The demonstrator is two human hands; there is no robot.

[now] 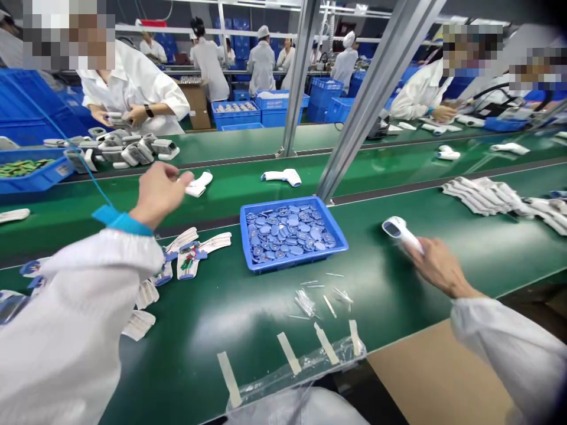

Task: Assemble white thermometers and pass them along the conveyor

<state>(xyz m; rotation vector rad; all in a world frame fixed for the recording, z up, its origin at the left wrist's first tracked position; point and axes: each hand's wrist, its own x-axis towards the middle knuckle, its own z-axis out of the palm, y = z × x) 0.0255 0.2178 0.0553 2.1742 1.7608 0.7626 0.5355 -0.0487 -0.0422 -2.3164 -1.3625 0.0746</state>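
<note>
My right hand point(440, 267) grips the handle of a white infrared thermometer point(401, 232) above the green conveyor belt point(248, 321), its blue-edged display facing up. My left hand point(158, 195) is raised over the far belt, fingertips beside a white thermometer part point(198, 184); its fingers are partly hidden. A blue tray point(283, 262) of blue disc-shaped parts point(289, 232) stands between my hands. Open thermometer housings with circuit boards point(188, 262) lie below my left sleeve. Small clear plastic pieces point(305, 302) lie nearer me.
A white thermometer point(282, 176) lies on the far belt, and several white housings point(482, 196) lie at right. Aluminium posts point(301, 77) rise beyond the tray. A co-worker point(133, 88) handles a white device across the belts. Blue crates point(328, 100) stand behind.
</note>
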